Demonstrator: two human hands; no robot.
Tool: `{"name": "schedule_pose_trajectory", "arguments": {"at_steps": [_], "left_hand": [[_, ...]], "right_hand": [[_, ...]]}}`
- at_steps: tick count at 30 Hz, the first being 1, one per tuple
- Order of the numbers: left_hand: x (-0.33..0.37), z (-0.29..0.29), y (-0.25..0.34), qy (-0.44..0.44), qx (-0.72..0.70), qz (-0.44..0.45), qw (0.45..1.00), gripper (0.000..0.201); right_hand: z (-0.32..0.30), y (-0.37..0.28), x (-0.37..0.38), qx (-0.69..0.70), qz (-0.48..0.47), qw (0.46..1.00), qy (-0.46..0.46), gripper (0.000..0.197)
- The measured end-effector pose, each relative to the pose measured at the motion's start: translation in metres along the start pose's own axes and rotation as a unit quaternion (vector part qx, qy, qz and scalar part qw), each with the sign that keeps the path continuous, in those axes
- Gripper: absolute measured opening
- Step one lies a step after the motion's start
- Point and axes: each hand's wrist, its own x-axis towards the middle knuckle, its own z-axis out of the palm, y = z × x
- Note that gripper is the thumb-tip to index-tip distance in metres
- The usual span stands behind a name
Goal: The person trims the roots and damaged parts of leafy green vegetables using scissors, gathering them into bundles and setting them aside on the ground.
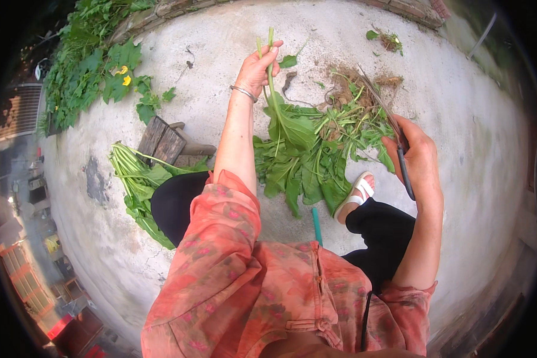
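Stretched out in front of me, my left hand point(258, 70) is closed round the stems of a leafy green stalk point(293, 126). Its cut stem ends point away from me, and its broad leaves hang down toward the pile. At the right, my right hand point(420, 156) grips a pair of scissors point(380, 100) by the black handles, the long blades pointing up and left. The scissors are apart from the held stalk. Beneath and between my hands a heap of leafy greens point(309, 174) lies on the concrete, with thin stems and brown roots point(343, 89) at its far side.
A bundle of greens point(128, 173) lies by my left knee, beside a low wooden stool point(161, 141). A teal rod point(317, 227) is near my sandalled foot point(357, 196). Vines with yellow flowers point(127, 80) spread at the far left; a small root clump point(391, 43) lies far right.
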Motion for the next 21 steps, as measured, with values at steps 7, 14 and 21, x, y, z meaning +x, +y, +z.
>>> {"name": "schedule_pose_trajectory", "arguments": {"at_steps": [7,14,21], "left_hand": [[-0.052,-0.025,0.138,0.094,0.144,0.17,0.97,0.041],[-0.168,-0.067,0.255,0.081,0.098,0.297,0.946,0.038],[-0.317,-0.114,0.284,0.191,0.115,0.358,0.907,0.029]], "right_hand": [[0.005,-0.001,0.004,0.007,-0.064,0.998,-0.014,0.036],[0.019,0.007,0.007,-0.031,-0.068,0.997,-0.008,0.036],[0.036,0.011,0.01,-0.046,-0.089,0.995,-0.029,0.038]]}}
